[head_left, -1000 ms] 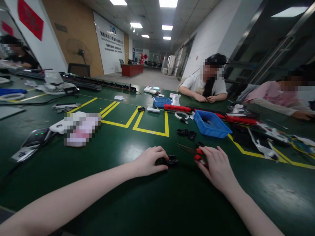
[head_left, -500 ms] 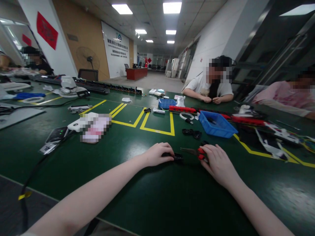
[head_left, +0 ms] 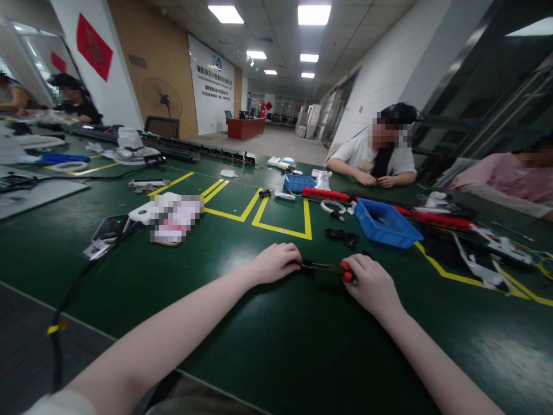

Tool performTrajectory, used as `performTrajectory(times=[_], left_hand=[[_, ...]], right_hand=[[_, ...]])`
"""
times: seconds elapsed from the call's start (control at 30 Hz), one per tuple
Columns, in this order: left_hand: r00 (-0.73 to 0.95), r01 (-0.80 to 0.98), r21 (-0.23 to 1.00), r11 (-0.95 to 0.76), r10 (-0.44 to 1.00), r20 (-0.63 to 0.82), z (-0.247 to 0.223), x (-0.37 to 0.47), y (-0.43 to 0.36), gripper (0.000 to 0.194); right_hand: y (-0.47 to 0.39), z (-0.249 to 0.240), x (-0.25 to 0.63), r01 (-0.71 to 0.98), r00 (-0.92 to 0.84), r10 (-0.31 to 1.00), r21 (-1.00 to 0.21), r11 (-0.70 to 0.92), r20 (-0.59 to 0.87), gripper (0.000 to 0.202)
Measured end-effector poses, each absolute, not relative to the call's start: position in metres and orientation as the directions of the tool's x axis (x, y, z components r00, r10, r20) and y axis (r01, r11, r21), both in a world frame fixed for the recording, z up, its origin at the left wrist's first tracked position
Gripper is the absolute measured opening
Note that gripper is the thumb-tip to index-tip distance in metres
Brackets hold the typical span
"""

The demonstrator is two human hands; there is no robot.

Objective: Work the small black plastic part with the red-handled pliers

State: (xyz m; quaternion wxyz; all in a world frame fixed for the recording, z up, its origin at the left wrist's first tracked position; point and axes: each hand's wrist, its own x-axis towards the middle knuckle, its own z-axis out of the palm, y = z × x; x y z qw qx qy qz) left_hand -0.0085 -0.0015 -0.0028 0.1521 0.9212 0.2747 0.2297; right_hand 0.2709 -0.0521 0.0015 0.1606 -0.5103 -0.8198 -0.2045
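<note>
My left hand [head_left: 279, 262] is closed on a small black piece [head_left: 307, 265] just above the green table. Fingers cover most of that piece, so its exact kind is unclear. In my right hand [head_left: 372, 283] is a pair of scissors [head_left: 347, 271] with red handles, its dark metal blades pointing left. The blade tips meet or overlap the end of the black piece; whether they grip it I cannot tell. Beyond my hands lies a bundle of black cable [head_left: 342, 236], close to a blue basket [head_left: 386, 226] with dark items inside.
On the left lie a phone [head_left: 176, 222], a white device [head_left: 153, 208] and a black cable [head_left: 71, 291] running off the edge. Yellow tape [head_left: 280, 231] marks the table [head_left: 242, 357]. Across it sits a person in white [head_left: 367, 158], near a red strip [head_left: 326, 194] and a smaller blue basket [head_left: 298, 183].
The scissors have moved left, and their blades now reach the black piece in my left hand, where before there was a gap. The whole view has shifted slightly.
</note>
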Motion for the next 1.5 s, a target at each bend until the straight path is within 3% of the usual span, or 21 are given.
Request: performTrajectory(times=[0.4,0.87,1.1,1.5], left_hand=[[0.655,0.498,0.485,-0.719,0.679,0.333,-0.010,-0.033,0.028,0.011],[0.629,0.495,0.492,-0.716,0.686,0.366,-0.006,-0.026,0.020,0.011],[0.636,0.432,0.556,-0.711,0.676,0.371,-0.006,-0.025,0.017,0.015],[0.649,0.368,0.598,-0.712,0.657,0.383,-0.003,-0.025,0.017,0.013]], right_hand=[[0.025,-0.001,0.214,0.938,-0.343,0.805,0.143,0.314,0.484,0.025],[0.028,-0.008,0.222,0.868,-0.453,0.709,0.084,0.490,0.540,0.034],[0.028,-0.005,0.219,0.815,-0.535,0.663,0.113,0.568,0.523,0.022],[0.030,-0.008,0.223,0.806,-0.495,0.640,0.036,0.591,0.587,0.029]])
